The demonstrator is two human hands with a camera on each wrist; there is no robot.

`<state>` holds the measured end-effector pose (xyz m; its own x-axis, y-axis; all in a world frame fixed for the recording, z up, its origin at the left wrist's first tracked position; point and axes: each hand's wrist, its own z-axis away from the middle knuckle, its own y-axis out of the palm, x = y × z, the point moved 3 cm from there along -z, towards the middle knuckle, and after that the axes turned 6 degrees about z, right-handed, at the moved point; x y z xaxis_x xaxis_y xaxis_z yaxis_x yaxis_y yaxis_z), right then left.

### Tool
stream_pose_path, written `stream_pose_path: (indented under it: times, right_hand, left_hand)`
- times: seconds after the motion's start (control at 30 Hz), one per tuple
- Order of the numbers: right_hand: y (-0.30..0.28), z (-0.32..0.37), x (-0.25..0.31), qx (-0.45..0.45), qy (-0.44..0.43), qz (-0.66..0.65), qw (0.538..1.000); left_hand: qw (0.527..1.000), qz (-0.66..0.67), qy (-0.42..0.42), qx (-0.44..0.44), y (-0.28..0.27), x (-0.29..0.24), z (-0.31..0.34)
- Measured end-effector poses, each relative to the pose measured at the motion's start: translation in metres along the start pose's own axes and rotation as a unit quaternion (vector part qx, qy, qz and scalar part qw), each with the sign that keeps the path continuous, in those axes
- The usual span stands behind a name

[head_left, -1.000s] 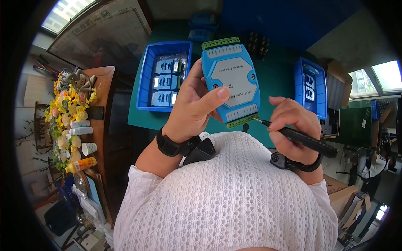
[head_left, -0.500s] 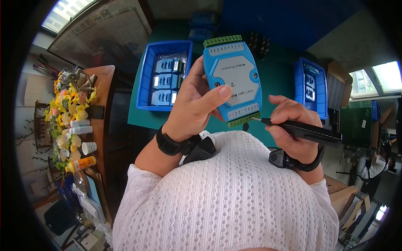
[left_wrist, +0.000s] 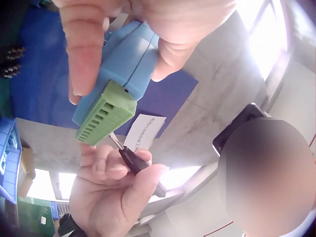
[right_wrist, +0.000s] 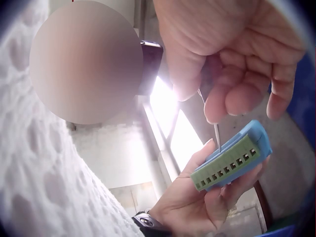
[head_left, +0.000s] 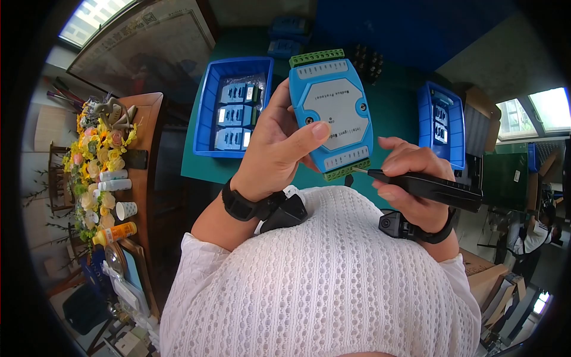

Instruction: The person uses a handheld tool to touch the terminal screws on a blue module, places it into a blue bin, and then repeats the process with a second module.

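My left hand (head_left: pixel 267 146) grips a blue electronic module (head_left: pixel 336 104) with a grey label, its thumb lying across the label. Green screw terminal blocks run along both ends, the far one (head_left: pixel 317 57) and the near one (head_left: pixel 342 172). In my right hand (head_left: pixel 416 169) is a black-handled screwdriver (head_left: pixel 443 189), pinched between thumb and fingers. Its thin metal shaft (right_wrist: pixel 217 136) reaches the near terminal block (right_wrist: pixel 227 168), with the tip right at the row of screws. From the left wrist, the block's square wire openings (left_wrist: pixel 103 118) show, and the screwdriver (left_wrist: pixel 133 160) comes from below.
A blue bin (head_left: pixel 202 119) with several similar modules stands on the green table (head_left: pixel 196 169) at left. Another blue bin (head_left: pixel 455 143) with modules is at right. Dark small parts (head_left: pixel 367 64) and more blue modules (head_left: pixel 285 47) lie at the back. A wooden side table (head_left: pixel 151 125) holds flowers.
The module has shifted slightly right. The screwdriver's handle has turned and levelled out, showing a broader side, and its tip has moved slightly left along the near terminal block.
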<state>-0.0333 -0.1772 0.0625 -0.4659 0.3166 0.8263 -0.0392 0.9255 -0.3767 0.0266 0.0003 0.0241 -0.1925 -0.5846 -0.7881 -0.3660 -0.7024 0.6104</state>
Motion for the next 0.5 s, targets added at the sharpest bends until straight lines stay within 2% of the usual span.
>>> stream_pose_path:
  times: [0.1,0.4,0.5]
  right_hand:
    - [0.0002,-0.0005,0.0009,0.003,-0.001,0.007,1.0]
    - [0.0038,-0.0014,0.0068,-0.016,-0.088,0.076,0.993]
    - [0.002,-0.0005,0.0063,-0.017,-0.073,0.042,0.996]
  left_hand:
    - [1.0,0.004,0.003,-0.006,0.0022,-0.0005,0.0002]
    - [1.0,-0.009,0.008,-0.006,0.0012,0.0007,0.0006]
    - [1.0,-0.002,0.008,-0.009,0.001,0.0015,0.0008]
